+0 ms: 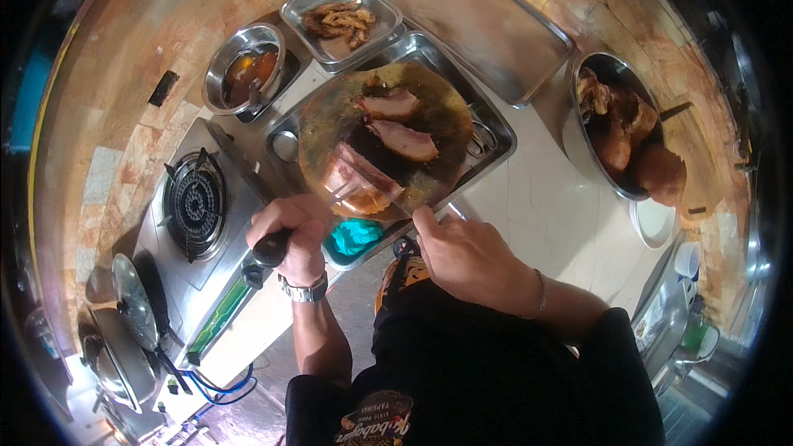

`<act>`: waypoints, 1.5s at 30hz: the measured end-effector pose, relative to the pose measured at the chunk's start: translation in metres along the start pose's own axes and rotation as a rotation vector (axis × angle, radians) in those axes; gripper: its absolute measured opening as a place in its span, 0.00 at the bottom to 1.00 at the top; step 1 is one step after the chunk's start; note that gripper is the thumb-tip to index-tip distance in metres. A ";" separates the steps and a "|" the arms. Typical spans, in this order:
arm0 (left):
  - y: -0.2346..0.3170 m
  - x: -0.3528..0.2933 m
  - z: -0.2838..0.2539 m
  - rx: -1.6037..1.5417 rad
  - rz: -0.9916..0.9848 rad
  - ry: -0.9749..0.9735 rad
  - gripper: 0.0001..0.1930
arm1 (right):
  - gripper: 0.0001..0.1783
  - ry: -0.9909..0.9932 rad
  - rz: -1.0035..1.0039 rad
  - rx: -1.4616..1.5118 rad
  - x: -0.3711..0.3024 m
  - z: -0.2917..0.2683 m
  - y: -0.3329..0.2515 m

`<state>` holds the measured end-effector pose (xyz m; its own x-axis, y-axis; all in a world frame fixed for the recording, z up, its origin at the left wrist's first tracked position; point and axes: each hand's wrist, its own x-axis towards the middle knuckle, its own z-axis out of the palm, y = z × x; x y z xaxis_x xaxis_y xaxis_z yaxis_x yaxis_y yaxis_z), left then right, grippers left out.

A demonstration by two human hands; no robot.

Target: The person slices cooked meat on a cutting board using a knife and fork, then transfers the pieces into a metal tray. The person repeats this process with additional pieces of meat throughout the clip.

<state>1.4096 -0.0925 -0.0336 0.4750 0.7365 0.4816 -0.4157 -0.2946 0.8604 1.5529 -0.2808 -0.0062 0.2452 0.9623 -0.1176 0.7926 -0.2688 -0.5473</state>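
A large piece of cooked meat (357,180) lies at the near left of a round wooden chopping board (446,103). Two cut pieces, a smaller slice (388,105) and a longer slice (403,141), rest farther back. My left hand (293,235) is closed round the black handle of a fork (337,195), whose tines reach the large piece. Closed at the board's near edge, my right hand (462,252) grips what looks like a knife (402,202); its thin blade is blurred against the meat's right end, and the fingers hide most of the handle.
The board sits in a metal tray (504,136). Behind are a pan of fried strips (339,23), a bowl of reddish liquid (250,70) and a wide tray (479,21). A gas burner (195,205) stands left, a meat-filled pot (615,128) right. Teal cloth (353,237) lies nearby.
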 end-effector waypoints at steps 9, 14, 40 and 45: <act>-0.016 0.031 -0.015 -0.172 -0.220 -0.076 0.07 | 0.09 -0.069 -0.017 -0.028 0.038 -0.012 -0.006; -0.018 0.033 -0.014 -0.218 -0.203 -0.151 0.06 | 0.10 -0.084 0.025 0.020 0.076 0.008 -0.004; -0.016 0.012 -0.027 -0.245 -0.161 0.025 0.10 | 0.11 -0.074 0.106 0.156 0.060 0.038 0.020; -0.018 0.002 -0.039 -0.396 -0.167 0.146 0.08 | 0.13 0.002 0.062 0.173 0.055 0.037 0.033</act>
<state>1.3878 -0.0625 -0.0542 0.4586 0.8404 0.2888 -0.6209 0.0705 0.7807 1.5718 -0.2356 -0.0619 0.2919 0.9440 -0.1538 0.6682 -0.3163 -0.6733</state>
